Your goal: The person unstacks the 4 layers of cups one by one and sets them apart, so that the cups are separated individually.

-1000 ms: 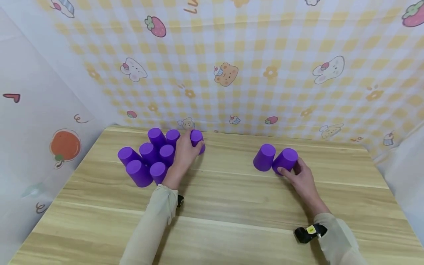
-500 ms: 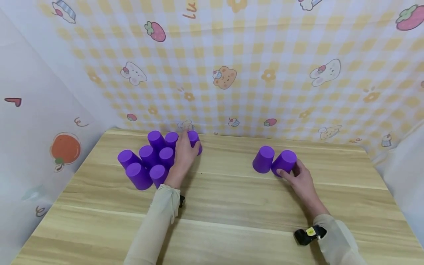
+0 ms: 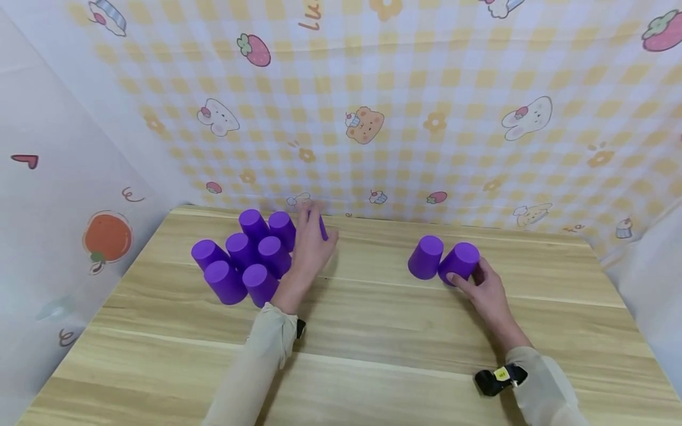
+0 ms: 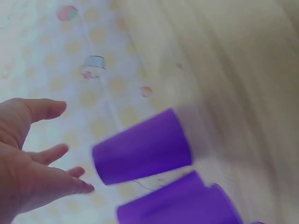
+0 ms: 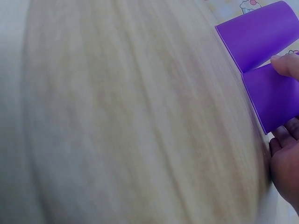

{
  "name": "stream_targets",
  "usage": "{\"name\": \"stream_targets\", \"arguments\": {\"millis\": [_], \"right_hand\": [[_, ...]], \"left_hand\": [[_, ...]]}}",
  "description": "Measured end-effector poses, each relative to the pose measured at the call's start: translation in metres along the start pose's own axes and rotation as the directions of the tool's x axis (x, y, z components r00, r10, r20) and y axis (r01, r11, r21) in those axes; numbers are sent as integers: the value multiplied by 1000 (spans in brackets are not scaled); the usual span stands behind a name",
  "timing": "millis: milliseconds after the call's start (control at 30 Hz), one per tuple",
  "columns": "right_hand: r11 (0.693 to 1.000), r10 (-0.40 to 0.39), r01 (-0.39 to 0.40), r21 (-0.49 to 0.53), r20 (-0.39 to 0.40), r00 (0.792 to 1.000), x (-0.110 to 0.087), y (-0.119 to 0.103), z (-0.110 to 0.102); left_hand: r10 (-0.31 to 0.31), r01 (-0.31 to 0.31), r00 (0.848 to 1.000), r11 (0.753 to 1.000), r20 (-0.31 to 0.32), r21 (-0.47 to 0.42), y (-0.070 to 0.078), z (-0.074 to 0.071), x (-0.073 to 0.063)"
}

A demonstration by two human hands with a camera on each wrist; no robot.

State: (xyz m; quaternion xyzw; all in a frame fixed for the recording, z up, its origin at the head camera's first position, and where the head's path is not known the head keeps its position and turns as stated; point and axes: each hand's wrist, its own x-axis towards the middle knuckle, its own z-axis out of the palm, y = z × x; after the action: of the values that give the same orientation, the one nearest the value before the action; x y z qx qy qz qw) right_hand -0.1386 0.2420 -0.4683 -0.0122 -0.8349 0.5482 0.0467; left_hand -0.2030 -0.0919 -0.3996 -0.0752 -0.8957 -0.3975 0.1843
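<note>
My left hand (image 3: 311, 251) is over the far left part of the table, its fingers spread. Behind it in the head view, a purple cup (image 3: 323, 228) shows only as a thin strip. In the left wrist view, a gap separates the fingertips from the nearest upside-down cup (image 4: 142, 148). My right hand (image 3: 487, 291) grips another upturned purple cup (image 3: 458, 261) low on its side, thumb in front and fingers behind. Just left of that one stands a matching cup (image 3: 425, 258), close beside it.
Several more upturned purple cups (image 3: 225, 283) form a tight cluster left of my left hand. They stand on a wood-grain table (image 3: 383, 331). A yellow-checked cloth (image 3: 405, 154) hangs along the back edge, with a white sheet (image 3: 58, 248) at the left.
My left hand has loosened from the cup it held, opening its fingers and shifting slightly right. The right hand and its two cups stay in place.
</note>
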Motion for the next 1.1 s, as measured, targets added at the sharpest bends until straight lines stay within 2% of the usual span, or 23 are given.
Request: {"name": "stream_targets", "arguments": {"millis": [167,267,367,433,633,800,900,1100], "right_hand": [[1000,7,-7,-2,3,1000,-1,1,-1],[1000,8,-8,-4,1,1000,-2,2,-2],[1000,10,-10,4,-1,1000,-3,2,-3],[1000,7,-7,15,3,1000,-3,0,-3],[1000,12,-12,12,1,1000,-3,-4,0],[1000,23,-22,7,-4,1000,-2,-3,0],[1000,20,-20,16,-7,1000,-1,-1,0],[999,8,-8,43,0,1000,1,0,1]], "left_hand": [[59,-59,998,998,29,-3,20,5,-10],[84,-86,986,996,144,1,32,14,-18],[81,-79,950,997,301,-18,42,30,-25],[74,-61,925,997,372,-47,48,41,-28],[118,-55,880,988,461,-147,64,65,-29],[109,-22,841,985,529,-169,73,86,-25],[100,0,834,983,543,-182,76,95,-23],[108,12,839,976,533,-218,75,107,-22]]}}
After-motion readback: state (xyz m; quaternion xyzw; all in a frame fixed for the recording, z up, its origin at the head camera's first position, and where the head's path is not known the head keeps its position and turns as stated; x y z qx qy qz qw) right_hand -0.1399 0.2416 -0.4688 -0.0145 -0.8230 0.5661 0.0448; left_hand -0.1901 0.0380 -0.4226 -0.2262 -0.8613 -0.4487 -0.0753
